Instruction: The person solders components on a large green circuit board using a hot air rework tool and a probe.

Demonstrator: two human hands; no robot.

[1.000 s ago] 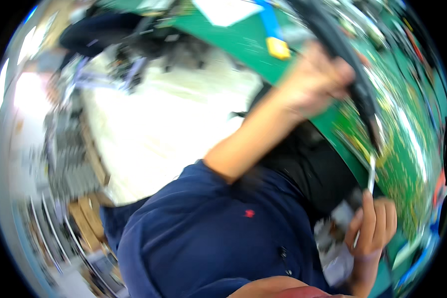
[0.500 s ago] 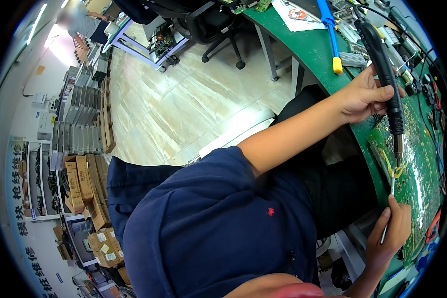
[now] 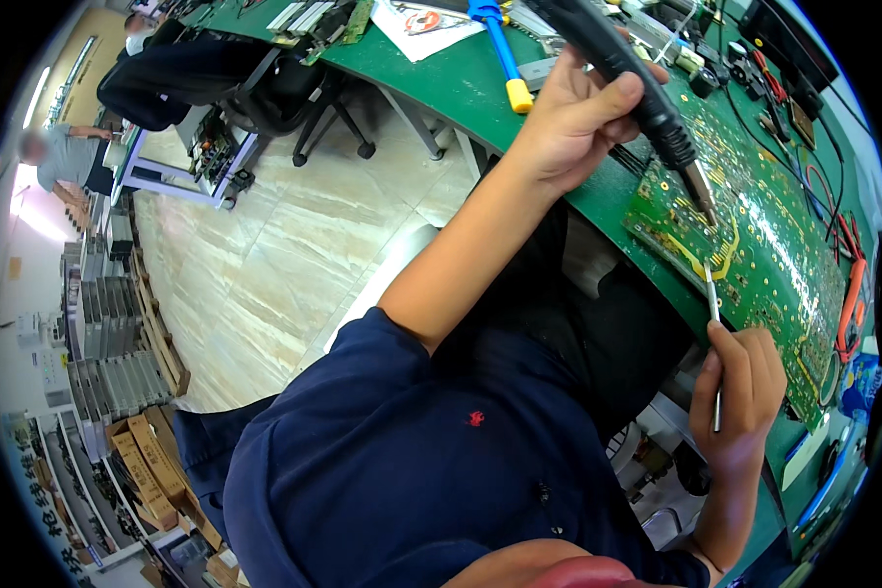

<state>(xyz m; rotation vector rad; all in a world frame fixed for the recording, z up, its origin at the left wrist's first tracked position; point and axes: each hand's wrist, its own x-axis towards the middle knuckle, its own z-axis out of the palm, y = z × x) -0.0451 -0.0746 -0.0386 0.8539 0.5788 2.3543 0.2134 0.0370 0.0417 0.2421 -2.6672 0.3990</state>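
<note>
My left hand wraps round the black handle of a hot-air handpiece, held slanting over a green circuit board. Its metal nozzle points down at a patch of gold contacts on the board; whether it touches cannot be told. Nearer my body, my right hand is closed on a slim silver tool, perhaps tweezers seen edge-on. The tool's tip meets or hovers over the yellow-edged area close below the nozzle. Inside the right hand, part of the tool is hidden by the fingers.
The board lies on a green bench. A blue tool with a yellow end and a white paper sheet lie beyond my left hand. Red-handled pliers and cables lie right of the board. Left stand an office chair and another person.
The whole view has swung, shifting the bench leftward. The handpiece leans more, and its nozzle sits a little farther from the silver tool's tip. Both hands keep their hold.
</note>
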